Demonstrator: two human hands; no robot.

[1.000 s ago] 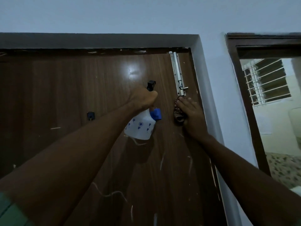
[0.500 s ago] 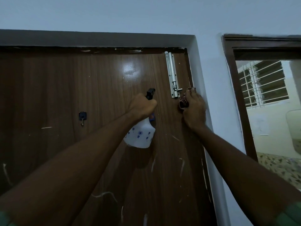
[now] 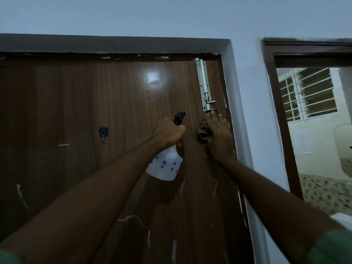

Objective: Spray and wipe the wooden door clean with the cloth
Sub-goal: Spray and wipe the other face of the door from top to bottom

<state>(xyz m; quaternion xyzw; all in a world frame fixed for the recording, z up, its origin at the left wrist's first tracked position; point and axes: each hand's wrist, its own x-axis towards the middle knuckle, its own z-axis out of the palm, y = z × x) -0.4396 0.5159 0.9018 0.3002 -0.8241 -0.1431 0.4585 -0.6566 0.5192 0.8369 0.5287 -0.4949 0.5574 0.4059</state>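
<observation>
Wooden door (image 3: 114, 111) fills view, white-streaked. Your left hand (image 3: 168, 133) grips spray bottle (image 3: 164, 166) neck, fingers curled round it. Your right hand (image 3: 219, 136) presses cloth (image 3: 203, 130) against door with straight fingers, just below bolt latch (image 3: 203, 84), near door's right edge.

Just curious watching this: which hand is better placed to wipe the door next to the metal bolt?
The right hand: it presses the cloth on the door just below the bolt. The left hand grips the spray bottle.
</observation>
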